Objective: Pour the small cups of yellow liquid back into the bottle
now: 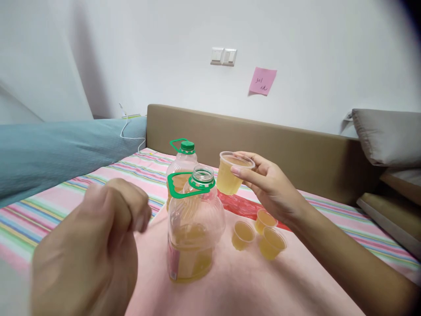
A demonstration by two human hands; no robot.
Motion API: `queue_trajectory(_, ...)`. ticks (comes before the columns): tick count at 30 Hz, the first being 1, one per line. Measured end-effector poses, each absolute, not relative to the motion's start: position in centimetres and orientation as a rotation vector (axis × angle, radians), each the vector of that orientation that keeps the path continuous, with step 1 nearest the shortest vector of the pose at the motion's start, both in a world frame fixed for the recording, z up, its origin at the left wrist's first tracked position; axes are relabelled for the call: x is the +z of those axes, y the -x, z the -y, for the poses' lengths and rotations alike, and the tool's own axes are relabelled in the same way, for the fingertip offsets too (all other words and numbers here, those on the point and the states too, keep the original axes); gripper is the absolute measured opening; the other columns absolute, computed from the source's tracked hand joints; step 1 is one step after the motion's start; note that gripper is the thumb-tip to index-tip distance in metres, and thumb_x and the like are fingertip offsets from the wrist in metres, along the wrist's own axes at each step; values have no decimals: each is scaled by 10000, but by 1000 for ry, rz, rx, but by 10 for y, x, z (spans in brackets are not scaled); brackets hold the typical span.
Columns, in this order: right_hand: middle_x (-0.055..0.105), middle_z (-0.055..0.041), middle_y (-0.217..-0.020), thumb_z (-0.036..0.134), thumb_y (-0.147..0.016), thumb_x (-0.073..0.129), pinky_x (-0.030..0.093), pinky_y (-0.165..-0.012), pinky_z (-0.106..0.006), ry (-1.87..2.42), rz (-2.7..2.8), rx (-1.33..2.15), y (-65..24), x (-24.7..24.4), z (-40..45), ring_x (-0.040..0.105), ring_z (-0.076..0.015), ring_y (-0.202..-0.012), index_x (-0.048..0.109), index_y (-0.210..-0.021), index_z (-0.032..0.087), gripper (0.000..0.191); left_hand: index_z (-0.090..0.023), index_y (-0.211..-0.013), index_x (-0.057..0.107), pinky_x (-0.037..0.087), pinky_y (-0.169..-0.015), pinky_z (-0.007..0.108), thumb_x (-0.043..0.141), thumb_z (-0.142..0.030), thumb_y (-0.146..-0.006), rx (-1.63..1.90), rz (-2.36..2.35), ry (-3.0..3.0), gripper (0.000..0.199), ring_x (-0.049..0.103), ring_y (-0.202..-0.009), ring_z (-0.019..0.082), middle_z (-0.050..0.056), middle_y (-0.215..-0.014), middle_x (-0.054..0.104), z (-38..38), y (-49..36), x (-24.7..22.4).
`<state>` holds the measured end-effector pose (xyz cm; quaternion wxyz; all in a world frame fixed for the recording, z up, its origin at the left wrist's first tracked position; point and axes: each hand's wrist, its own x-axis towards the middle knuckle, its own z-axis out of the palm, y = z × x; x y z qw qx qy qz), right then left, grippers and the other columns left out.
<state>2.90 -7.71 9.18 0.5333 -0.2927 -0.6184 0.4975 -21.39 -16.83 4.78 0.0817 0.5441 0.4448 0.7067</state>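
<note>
Left hand (88, 243) curls nearby, its grip's contents hidden; right hand's (268, 182) fingers pinch a filled cup (226, 179) near its rim, probably to avoid spilling.

Bright, even light washes the white wall (164, 66). Soft shadows streak the pink tabletop (237, 287) toward its near edge. Motion blur smears the left hand (85, 250); the bottles (197, 215) look sharper. Blurry darkness cuts off the view's upper right corner.
</note>
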Motion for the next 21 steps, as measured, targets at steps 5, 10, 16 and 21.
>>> queue_trajectory(5, 754, -78, -1295, 320, -784, 943, 533, -1002, -385, 697, 1463, 1217, -24, 92, 76, 689, -227, -1189, 672, -1202, 221, 508, -291, -907, 592, 466, -965, 443, 572, -488, -1017, 1860, -1417, -1487, 226, 585, -1144, 266, 3, -1216, 643, 135, 238, 23)
queue_trajectory(10, 750, -71, -1303, 320, -787, 939, 522, -1037, -379, 679, 1481, 1223, -18, 95, 79, 682, -220, -1210, 673, -1196, 221, 497, -330, -1349, 560, 409, -1202, 473, 572, -555, -1027, 1438, -1219, -1729, 393, 464, -1468, 304, 21, -1526, 564, 127, 246, 9)
queue_trajectory(16, 755, -64, -1274, 301, -758, 953, 529, -1039, -377, 687, 1494, 1203, -17, 97, 79, 686, -225, -1199, 669, -1185, 224, 519, -382, -1415, 584, 385, -1249, 448, 619, -556, -1014, 1318, -1214, -1869, 438, 436, -1511, 313, -28, -1599, 531, 132, 237, 17)
queue_trajectory(21, 746, -67, -1284, 274, -747, 958, 520, -1047, -361, 685, 1523, 1193, -17, 97, 81, 679, -216, -1204, 662, -1196, 220, 540, -383, -1413, 592, 377, -1251, 474, 623, -525, -1016, 1317, -1198, -1884, 424, 458, -1489, 322, -26, -1592, 541, 132, 236, 17)
